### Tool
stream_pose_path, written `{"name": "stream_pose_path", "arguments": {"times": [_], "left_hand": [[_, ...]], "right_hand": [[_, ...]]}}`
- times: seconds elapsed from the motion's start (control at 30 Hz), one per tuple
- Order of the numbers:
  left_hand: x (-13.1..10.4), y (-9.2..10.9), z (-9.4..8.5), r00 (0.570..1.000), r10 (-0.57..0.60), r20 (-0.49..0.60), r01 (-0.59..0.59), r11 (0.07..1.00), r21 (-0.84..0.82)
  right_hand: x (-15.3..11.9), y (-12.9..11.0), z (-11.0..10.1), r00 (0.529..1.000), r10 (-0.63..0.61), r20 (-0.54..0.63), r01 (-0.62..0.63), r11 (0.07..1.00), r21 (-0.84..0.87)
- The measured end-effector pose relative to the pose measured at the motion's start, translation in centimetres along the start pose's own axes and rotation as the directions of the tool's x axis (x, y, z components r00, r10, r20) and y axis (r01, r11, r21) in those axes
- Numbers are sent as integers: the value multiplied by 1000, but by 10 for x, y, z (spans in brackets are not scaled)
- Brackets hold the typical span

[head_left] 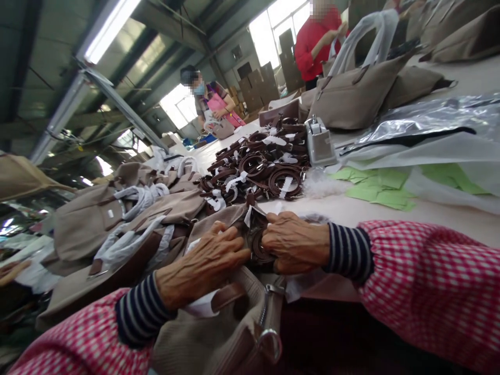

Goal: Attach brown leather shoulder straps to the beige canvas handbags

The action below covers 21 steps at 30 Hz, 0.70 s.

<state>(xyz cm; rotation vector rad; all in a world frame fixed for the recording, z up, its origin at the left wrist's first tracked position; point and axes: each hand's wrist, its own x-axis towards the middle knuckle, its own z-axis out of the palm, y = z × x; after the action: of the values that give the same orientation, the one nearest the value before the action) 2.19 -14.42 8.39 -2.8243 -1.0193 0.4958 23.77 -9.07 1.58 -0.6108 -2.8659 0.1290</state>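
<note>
A taupe bag with a silver zip and metal ring lies at the table's near edge, its opening facing up. My left hand is closed on the bag's left edge, fingers curled at the opening. Across from it, my right hand has its fingers curled at the opening's right side, beside a coiled brown strap. The strap sits between both hands, partly hidden by them. Just beyond lies a heap of coiled brown straps with white wrapping pieces.
Taupe bags with wrapped handles are piled at left. Green sheets, clear plastic and a metal box lie at right. A large bag stands behind. Two people work across the table.
</note>
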Motion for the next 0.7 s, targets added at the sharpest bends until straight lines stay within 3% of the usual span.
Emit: {"name": "stream_pose_path", "arguments": {"times": [0.1, 0.2, 0.5, 0.7], "left_hand": [[6, -8, 16, 999, -18, 27, 14, 994, 110], [8, -18, 22, 999, -35, -2, 35, 996, 82], [25, -18, 3, 995, 20, 102, -37, 985, 169], [31, -23, 3, 985, 98, 143, -96, 995, -21]], "right_hand": [[-3, 3, 5, 1000, -25, -14, 25, 1000, 8], [-5, 7, 10, 998, -56, -42, 56, 998, 10], [-9, 9, 4, 999, -50, -21, 51, 998, 41], [-9, 10, -1, 998, -65, 23, 64, 997, 43]]}}
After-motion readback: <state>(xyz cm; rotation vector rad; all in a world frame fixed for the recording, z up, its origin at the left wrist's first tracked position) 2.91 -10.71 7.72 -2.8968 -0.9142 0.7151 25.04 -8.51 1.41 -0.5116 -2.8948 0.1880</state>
